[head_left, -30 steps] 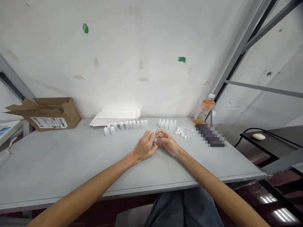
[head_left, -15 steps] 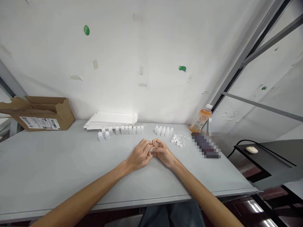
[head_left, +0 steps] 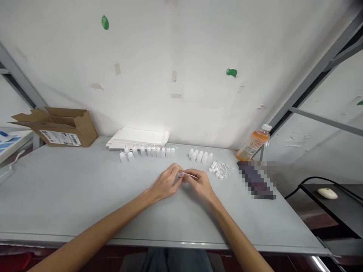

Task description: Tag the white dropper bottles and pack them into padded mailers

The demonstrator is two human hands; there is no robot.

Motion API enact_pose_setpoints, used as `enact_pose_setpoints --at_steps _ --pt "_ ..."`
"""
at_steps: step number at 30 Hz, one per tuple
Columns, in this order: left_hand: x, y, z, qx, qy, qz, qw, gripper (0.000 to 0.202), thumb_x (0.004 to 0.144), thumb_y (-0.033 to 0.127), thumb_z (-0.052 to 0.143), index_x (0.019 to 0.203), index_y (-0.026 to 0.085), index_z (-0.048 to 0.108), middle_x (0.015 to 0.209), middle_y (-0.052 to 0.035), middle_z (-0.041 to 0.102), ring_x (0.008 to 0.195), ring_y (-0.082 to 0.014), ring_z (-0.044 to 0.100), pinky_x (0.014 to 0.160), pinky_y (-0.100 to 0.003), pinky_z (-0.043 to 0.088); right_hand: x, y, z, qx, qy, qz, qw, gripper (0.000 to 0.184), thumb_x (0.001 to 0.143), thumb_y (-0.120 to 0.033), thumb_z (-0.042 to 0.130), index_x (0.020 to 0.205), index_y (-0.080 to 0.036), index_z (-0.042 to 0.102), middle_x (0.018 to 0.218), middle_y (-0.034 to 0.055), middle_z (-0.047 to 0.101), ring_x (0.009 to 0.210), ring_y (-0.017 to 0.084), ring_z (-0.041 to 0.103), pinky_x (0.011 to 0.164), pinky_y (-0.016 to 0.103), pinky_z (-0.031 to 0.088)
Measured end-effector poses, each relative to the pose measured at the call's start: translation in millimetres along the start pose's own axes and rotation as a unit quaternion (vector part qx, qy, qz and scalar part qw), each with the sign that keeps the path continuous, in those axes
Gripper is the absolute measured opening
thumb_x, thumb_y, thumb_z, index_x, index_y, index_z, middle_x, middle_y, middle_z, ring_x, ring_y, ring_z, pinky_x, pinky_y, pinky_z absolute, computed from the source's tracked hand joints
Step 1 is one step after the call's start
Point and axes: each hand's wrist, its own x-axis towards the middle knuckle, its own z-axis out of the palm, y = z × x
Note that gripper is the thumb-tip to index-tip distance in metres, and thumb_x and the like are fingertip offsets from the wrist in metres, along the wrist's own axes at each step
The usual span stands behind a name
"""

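Over the middle of the table, my left hand (head_left: 166, 183) is closed around a small translucent white plastic bottle (head_left: 180, 173), mostly hidden by the fingers. My right hand (head_left: 202, 184) meets it from the right, its fingertips pinched at the bottle's end on a white cap whose thin strap (head_left: 190, 175) sticks out to the right. The cap itself is largely covered. Beyond my hands stand several capped bottles (head_left: 158, 152) in a row. To their right are several bottles without caps (head_left: 199, 156). A loose pile of white strapped caps (head_left: 219, 170) lies right of my right hand.
A stack of white sheets (head_left: 137, 136) lies against the wall behind the capped bottles. An open cardboard box (head_left: 64, 128) sits at the back left. At the back right stands an orange drink bottle (head_left: 253, 143), with a blurred-out dark object (head_left: 256, 180) before it.
The view has shifted, so the table's items appear displaced. My right fingers have come down closer to my left hand, and the white strap now shows between them.
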Motion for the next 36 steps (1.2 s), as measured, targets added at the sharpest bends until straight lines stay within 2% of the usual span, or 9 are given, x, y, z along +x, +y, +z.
enact_pose_setpoints --at_steps 3,5,9,13,17,22,30,36 --pt "7 2 5.1 0.02 -0.014 0.004 1.0 0.014 0.089 0.018 0.044 0.103 0.018 0.045 0.09 -0.0058 0.055 0.079 -0.0169 0.055 0.069 -0.03 0.049 3 0 -16 -0.053 -0.041 -0.017 0.998 0.023 0.082 -0.03 0.058 0.092 -0.019 0.074 0.091 0.0067 0.072 0.086 0.024 0.065 0.082 0.037 0.05" --pt "13 2 10.2 0.033 -0.021 0.019 0.999 0.014 0.089 0.019 0.044 0.103 0.017 0.045 0.091 -0.0068 0.056 0.081 -0.0179 0.056 0.07 -0.031 0.049 9 1 -29 -0.065 -0.077 -0.016 0.995 0.025 0.083 -0.032 0.058 0.097 -0.019 0.074 0.092 0.0069 0.072 0.087 0.024 0.066 0.083 0.038 0.05" --pt "21 -1 21.6 0.047 -0.017 -0.013 0.999 0.016 0.089 0.02 0.042 0.105 0.017 0.043 0.093 -0.0073 0.056 0.08 -0.0179 0.057 0.069 -0.031 0.049 26 6 -47 -0.051 -0.122 0.002 0.991 0.029 0.083 -0.037 0.059 0.101 -0.018 0.072 0.088 0.0074 0.072 0.084 0.024 0.066 0.073 0.036 0.052" --pt "22 -5 27.3 0.071 -0.046 -0.08 0.993 0.015 0.088 0.024 0.043 0.103 0.018 0.043 0.09 -0.0052 0.059 0.074 -0.0175 0.059 0.063 -0.029 0.047 34 17 -48 -0.023 -0.122 0.015 0.992 0.03 0.08 -0.04 0.064 0.096 -0.017 0.073 0.083 0.007 0.071 0.078 0.022 0.065 0.064 0.032 0.052" --pt "18 -5 27.7 0.095 -0.073 -0.107 0.987 0.006 0.086 0.024 0.046 0.088 0.019 0.045 0.079 -0.0022 0.059 0.066 -0.0161 0.058 0.058 -0.027 0.044 30 21 -42 0.006 -0.106 0.033 0.994 0.032 0.078 -0.043 0.065 0.094 -0.017 0.073 0.079 0.0066 0.07 0.072 0.02 0.064 0.057 0.03 0.052" --pt "11 -6 27.9 0.122 -0.063 -0.08 0.987 0.005 0.084 0.023 0.046 0.081 0.019 0.045 0.073 -0.001 0.057 0.06 -0.0142 0.055 0.054 -0.025 0.041 27 19 -36 0.04 -0.127 0.056 0.989 0.031 0.075 -0.042 0.069 0.091 -0.016 0.074 0.077 0.0067 0.07 0.067 0.017 0.063 0.056 0.028 0.052" --pt "4 -5 23.5 0.158 -0.064 0.008 0.985 0.006 0.081 0.018 0.045 0.076 0.019 0.045 0.066 0.0007 0.053 0.053 -0.0119 0.049 0.048 -0.024 0.034 26 20 -37 0.117 -0.151 0.105 0.976 0.029 0.064 -0.034 0.079 0.082 -0.012 0.074 0.067 0.0067 0.069 0.063 0.018 0.065 0.054 0.027 0.054" --pt "13 -5 21.3 0.15 -0.088 0.035 0.984 0.008 0.081 0.015 0.044 0.074 0.02 0.044 0.066 0.0006 0.051 0.055 -0.0126 0.049 0.049 -0.026 0.034 28 20 -45 0.138 -0.138 0.15 0.969 0.03 0.056 -0.03 0.083 0.079 -0.013 0.074 0.07 0.006 0.07 0.069 0.019 0.069 0.069 0.034 0.057"
